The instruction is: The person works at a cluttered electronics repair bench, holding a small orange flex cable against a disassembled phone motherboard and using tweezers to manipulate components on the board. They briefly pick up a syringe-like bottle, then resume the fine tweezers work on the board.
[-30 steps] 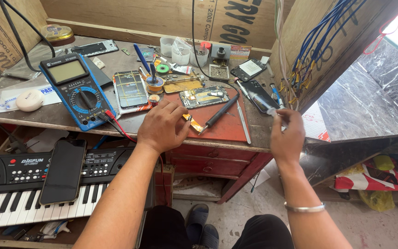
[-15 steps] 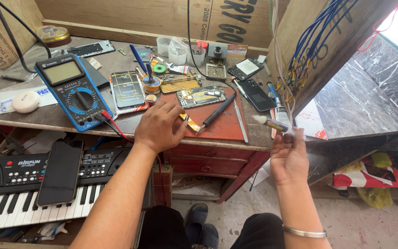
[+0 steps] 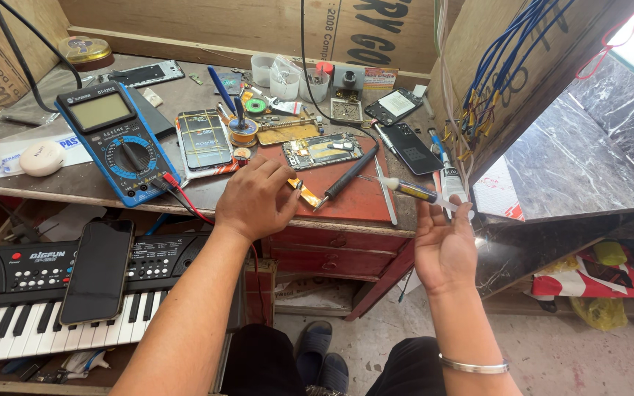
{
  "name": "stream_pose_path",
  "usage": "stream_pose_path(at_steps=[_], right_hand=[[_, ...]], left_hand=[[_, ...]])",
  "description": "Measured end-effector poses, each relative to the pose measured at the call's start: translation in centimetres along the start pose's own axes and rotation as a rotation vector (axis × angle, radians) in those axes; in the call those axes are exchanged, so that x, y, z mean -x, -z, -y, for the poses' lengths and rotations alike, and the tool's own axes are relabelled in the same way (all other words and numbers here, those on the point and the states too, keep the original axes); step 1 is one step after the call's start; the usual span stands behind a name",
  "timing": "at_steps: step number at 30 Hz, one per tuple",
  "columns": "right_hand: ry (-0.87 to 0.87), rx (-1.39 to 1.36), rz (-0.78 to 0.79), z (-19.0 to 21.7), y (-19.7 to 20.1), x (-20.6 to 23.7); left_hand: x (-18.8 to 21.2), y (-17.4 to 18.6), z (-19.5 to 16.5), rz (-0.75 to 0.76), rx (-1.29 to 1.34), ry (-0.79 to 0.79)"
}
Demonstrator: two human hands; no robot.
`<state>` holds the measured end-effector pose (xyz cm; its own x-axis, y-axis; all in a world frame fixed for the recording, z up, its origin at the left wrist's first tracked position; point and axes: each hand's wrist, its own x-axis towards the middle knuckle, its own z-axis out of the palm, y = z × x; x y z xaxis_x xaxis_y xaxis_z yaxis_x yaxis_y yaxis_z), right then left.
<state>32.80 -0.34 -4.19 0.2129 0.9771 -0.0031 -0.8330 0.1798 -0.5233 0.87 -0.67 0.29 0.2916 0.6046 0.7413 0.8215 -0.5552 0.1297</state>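
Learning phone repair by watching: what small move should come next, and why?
Probably bring the syringe in the right hand over toward the opened phone: the syringe is lifted off the bench, palm up, while the left hand rests just below that phone.

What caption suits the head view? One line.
Left hand rests on a cluttered repair bench; right hand holds a small syringe-like tube.

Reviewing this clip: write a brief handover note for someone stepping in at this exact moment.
Left hand: palm down on the wooden workbench, fingertips at a small orange flex strip.
Right hand: palm up off the bench edge, holding a slim white syringe-like tube.
Opened phone showing its circuit board lies behind the strip, black soldering iron beside it.
Done: phone opened.
Left: tube not yet at the board.
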Motion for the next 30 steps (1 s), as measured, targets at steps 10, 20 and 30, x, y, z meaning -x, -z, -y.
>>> stream_pose_path(at_steps=[10, 20, 30], right_hand=[[-0.054, -0.027, 0.076, -0.1, -2.0, 0.7], [-0.060, -0.106, 0.260, 1.7, -3.5, 0.7], [-0.047, -0.030, 0.668, 0.9, -4.9, 3.3]], left_hand=[[0.0, 0.1, -0.1, -0.007, -0.006, -0.005], [0.0, 0.0, -0.1, 0.000, -0.010, 0.002], [0.0, 0.1, -0.1, 0.010, -0.007, 0.004]])
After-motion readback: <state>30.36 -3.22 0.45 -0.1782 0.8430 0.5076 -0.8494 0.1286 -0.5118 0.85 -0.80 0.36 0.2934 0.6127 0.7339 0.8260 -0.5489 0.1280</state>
